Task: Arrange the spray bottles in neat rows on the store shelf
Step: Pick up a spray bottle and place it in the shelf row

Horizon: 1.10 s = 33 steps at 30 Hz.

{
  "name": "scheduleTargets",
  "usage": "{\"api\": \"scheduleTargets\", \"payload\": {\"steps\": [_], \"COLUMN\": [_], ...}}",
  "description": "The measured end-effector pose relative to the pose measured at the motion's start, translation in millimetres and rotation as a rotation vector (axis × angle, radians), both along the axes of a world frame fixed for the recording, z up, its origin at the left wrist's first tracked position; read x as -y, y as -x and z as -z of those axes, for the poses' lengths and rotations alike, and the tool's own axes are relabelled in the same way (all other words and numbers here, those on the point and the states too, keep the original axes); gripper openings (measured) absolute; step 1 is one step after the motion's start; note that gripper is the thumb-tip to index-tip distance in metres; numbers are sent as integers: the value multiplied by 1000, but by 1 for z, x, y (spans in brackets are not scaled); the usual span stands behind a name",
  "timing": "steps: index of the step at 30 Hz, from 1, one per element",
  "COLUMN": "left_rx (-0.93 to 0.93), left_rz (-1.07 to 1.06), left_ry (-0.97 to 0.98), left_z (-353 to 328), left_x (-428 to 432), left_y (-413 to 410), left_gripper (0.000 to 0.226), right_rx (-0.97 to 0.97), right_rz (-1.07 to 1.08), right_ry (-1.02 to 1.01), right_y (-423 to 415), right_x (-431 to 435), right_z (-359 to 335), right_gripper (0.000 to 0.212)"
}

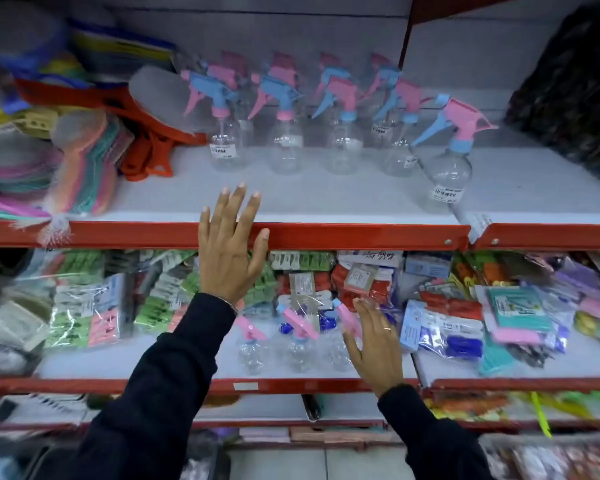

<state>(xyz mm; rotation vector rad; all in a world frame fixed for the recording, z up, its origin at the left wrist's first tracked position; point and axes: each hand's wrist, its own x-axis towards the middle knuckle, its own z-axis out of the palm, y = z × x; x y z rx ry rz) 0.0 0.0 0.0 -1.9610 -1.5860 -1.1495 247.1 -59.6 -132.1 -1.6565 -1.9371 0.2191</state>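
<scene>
Across the upper middle of the frame, on the upper shelf (309, 199), clear spray bottles (284, 133) with pink and blue trigger heads stand in columns running back to the rear wall, while one more bottle (451, 157) stands apart at the right, closer to the front edge and out of line with the rest. Lower down, in the middle of the frame, three small bottles (298, 344) sit on the lower shelf (136, 365) in front of packets of clothes pegs (84, 313). The left hand (231, 244) is spread flat with fingers released, lying over the red front lip of the upper shelf and gripping nothing. The right hand (374, 344) is also released and empty, fingers spread just beside the rightmost small bottle, perhaps brushing its pink trigger; blur makes contact hard to judge. The bottles look light, empty and top-heavy, so a careless sweep of the right hand would likely topple one small bottle into its neighbours. The stray bottle at the right could fall off the front edge if bumped. Reaching the left hand deeper risks catching the overlapping triggers and dragging a whole column askew. The brushes (84, 168) heaped at the left crowd that end of the row.
</scene>
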Motion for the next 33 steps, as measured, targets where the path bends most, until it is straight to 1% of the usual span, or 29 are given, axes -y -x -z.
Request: {"api": "scheduleTargets", "payload": {"steps": [2,4,6,9,11,14,17,19,22,27,29,33], "left_rx": [-3,-27,-63,-126,-133,-127,-134,-146,-145,-153,-155,-159], "left_rz": [-41,-67,-74,-107,-111,-98,-96,-100,-100,-109,-111,-110], "left_ry": [-2,10,16,1,-11,-29,-40,-38,-40,-33,-29,-37], "left_z": [-2,3,4,8,9,9,10,11,12,12,12,13], "left_x": [-2,-5,-8,-12,-14,-17,-21,-23,-24,-25,-25,-26], "left_y": [6,13,15,18,18,18,19,20,20,21,21,22], "left_gripper": [49,48,47,45,44,42,42,42,42,43,44,44], "right_rx": [-42,-73,-167,-280,-344,-449,-479,-500,-557,-623,-689,-749], "right_rz": [21,27,50,57,54,27,-41,-105,-170,-171,-167,-66], "right_ry": [79,164,262,325,322,273,172,86,-17,-190,-276,-429], "right_y": [-1,-4,-6,-9,-11,-15,-20,-23,-24,-26,-27,-20], "right_x": [-3,-6,-10,-16,-18,-12,-5,0,6,5,-5,-47], "right_z": [5,12,20,27,26,4,-28,-56,-107,-193,-219,-254], "right_gripper": [60,58,56,44,41,32,26,26,31,28,30,29]}}
